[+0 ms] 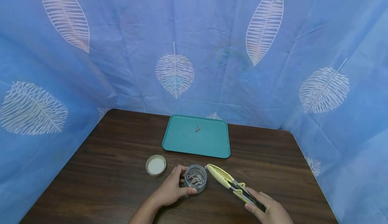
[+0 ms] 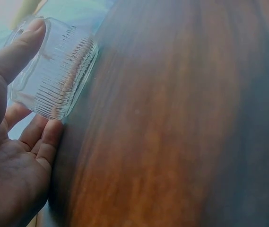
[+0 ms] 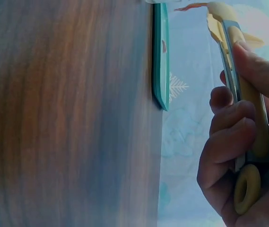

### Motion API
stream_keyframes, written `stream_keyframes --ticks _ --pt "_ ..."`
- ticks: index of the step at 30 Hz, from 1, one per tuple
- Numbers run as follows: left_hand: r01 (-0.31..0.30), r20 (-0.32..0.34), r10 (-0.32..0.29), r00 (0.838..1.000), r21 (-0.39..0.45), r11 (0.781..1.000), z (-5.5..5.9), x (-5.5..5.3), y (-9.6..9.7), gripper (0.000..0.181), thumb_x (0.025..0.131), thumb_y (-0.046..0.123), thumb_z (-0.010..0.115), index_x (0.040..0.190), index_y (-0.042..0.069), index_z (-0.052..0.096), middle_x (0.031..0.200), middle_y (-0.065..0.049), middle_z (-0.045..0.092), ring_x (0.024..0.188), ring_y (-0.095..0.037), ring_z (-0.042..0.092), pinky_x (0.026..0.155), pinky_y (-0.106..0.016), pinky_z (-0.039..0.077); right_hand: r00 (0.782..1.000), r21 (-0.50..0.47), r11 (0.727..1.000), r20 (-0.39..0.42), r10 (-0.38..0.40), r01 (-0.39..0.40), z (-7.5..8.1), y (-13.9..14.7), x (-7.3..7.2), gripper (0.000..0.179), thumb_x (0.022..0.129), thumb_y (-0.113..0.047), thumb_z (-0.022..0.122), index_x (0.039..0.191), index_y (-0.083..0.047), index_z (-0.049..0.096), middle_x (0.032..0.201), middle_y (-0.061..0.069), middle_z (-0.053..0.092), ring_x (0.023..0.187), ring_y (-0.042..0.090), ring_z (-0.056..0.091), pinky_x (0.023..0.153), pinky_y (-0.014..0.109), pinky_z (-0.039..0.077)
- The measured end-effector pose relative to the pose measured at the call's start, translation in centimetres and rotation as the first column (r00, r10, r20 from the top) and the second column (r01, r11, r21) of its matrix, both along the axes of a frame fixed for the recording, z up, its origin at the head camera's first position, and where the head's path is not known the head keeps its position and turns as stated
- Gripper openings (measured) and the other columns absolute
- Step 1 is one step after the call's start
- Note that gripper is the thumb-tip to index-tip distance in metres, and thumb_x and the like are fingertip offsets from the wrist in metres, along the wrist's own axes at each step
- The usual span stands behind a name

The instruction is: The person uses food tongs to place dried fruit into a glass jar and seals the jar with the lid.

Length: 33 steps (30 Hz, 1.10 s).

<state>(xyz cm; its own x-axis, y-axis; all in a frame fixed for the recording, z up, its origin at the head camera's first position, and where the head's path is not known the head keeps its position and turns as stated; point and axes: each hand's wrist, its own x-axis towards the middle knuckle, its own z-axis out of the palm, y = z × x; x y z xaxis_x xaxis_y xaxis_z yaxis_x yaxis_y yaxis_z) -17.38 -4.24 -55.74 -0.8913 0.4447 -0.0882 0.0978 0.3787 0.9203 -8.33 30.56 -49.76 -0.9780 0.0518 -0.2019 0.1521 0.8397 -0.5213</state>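
Observation:
My left hand point(image 1: 171, 188) grips a small clear glass jar point(image 1: 202, 185) by its side, thumb on the near face. Several small pinkish curved pieces point(image 1: 194, 179) lie inside it; ribbed glass shows low on the jar in the left wrist view. My right hand point(image 1: 269, 208) holds pale yellow tongs point(image 1: 219, 176) by their handles, the tips just right of the jar's rim. From the tips a thin reddish piece point(image 3: 191, 6) sticks out in the right wrist view. One similar curved piece point(image 1: 197, 128) lies on the teal tray point(image 1: 194, 146).
A round jar lid point(image 1: 156, 165) lies left of the jar, its white inner side up. The tray sits at the back of the dark wooden table point(image 1: 100, 170). Blue cloth with white leaf prints point(image 1: 209, 82) hangs behind and along both sides.

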Motion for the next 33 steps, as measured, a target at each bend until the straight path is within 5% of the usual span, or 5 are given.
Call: stream_keyframes --ticks 8,16,22,33 --pt "0.002 -0.006 -0.002 1.0 0.007 1.0 0.2 0.2 0.1 0.075 0.092 0.034 0.09 0.148 0.009 0.047 0.146 -0.014 0.053 0.127 -0.025 0.058 0.106 -0.039 0.054 1.0 -0.022 1.0 -0.011 0.011 -0.011 0.7 0.2 0.3 0.06 0.098 -0.035 0.081 0.153 -0.02 0.064 0.107 -0.007 0.072 0.075 0.001 0.05 0.068 0.027 0.041" --pt "-0.002 -0.012 0.002 1.0 0.013 1.0 0.3 0.3 0.1 0.074 0.092 0.033 0.09 0.148 0.009 0.047 0.145 -0.014 0.054 0.126 -0.024 0.058 0.105 -0.038 0.054 0.969 -0.067 0.98 -0.176 0.171 -0.185 0.5 0.5 1.2 0.056 0.097 -0.028 0.083 0.146 -0.006 0.068 0.105 -0.002 0.075 0.073 -0.007 0.049 0.063 0.021 0.04" --pt "0.0 -0.011 0.0 1.0 0.015 1.0 0.4 0.3 0.1 0.074 0.092 0.033 0.09 0.148 0.008 0.047 0.146 -0.014 0.053 0.127 -0.025 0.058 0.106 -0.038 0.054 0.959 -0.088 0.968 -0.187 0.214 -0.234 0.5 0.4 1.4 0.056 0.098 -0.028 0.082 0.146 -0.005 0.067 0.1 -0.005 0.072 0.068 -0.007 0.046 0.057 0.021 0.04" --pt "-0.007 -0.013 0.007 1.0 0.002 1.0 -0.2 0.1 0.0 0.074 0.092 0.037 0.089 0.147 0.011 0.048 0.145 -0.012 0.054 0.129 -0.025 0.058 0.108 -0.037 0.054 0.975 -0.119 0.977 -0.151 0.16 -0.179 0.2 -0.5 1.4 0.062 0.099 -0.033 0.08 0.153 -0.009 0.062 0.087 -0.007 0.049 0.063 -0.002 0.036 0.055 0.023 0.036"
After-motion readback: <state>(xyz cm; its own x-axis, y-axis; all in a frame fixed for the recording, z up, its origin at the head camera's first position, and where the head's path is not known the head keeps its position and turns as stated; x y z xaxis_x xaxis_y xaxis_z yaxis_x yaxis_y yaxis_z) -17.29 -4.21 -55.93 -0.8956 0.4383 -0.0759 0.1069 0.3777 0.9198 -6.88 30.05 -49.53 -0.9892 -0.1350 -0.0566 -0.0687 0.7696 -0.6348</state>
